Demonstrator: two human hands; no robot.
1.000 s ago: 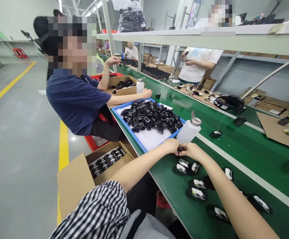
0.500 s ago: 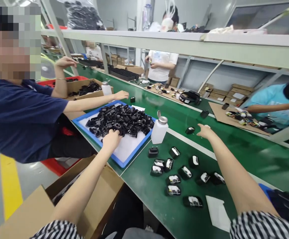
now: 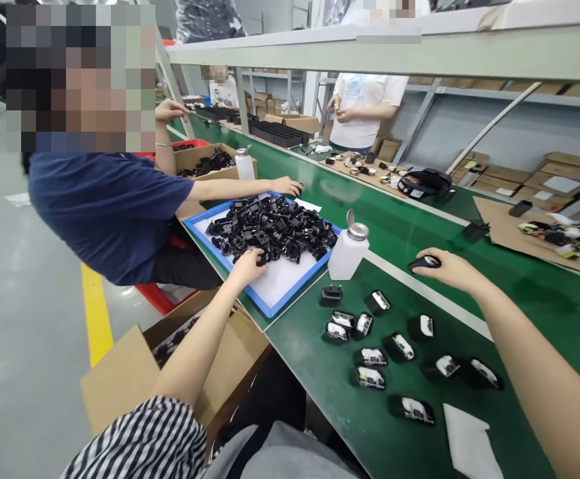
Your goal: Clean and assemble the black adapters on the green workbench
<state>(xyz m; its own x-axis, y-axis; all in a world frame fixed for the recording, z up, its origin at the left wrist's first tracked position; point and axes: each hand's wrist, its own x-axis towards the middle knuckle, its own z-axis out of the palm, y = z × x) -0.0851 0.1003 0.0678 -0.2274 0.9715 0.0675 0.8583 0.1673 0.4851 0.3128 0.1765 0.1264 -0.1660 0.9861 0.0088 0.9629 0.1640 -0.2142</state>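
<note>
My left hand (image 3: 248, 269) reaches over the near edge of a blue-rimmed tray (image 3: 271, 310). Its fingers are closed on a black plastic plug part (image 3: 261, 258) at the edge of a heap of black plug parts (image 3: 275, 226). Out on the green belt, my right hand (image 3: 444, 267) grips a black charger housing (image 3: 424, 262) with white inside. Between my arms, several open charger housings (image 3: 370, 378) with white and metal innards lie on the green table. One black charger (image 3: 330, 295) stands among them with its pins up.
A white pump bottle (image 3: 346, 256) with its lid raised stands at the tray's right corner. A co-worker's hand (image 3: 288, 186) is on the belt behind the tray, at a small black part. White paper (image 3: 471, 439) lies front right; an open cardboard box (image 3: 120, 379) sits below left.
My right hand has closed on the charger housing on the belt. My left hand stays at the heap's near edge. The view has swung left, and the co-worker's hand has reached a black part.
</note>
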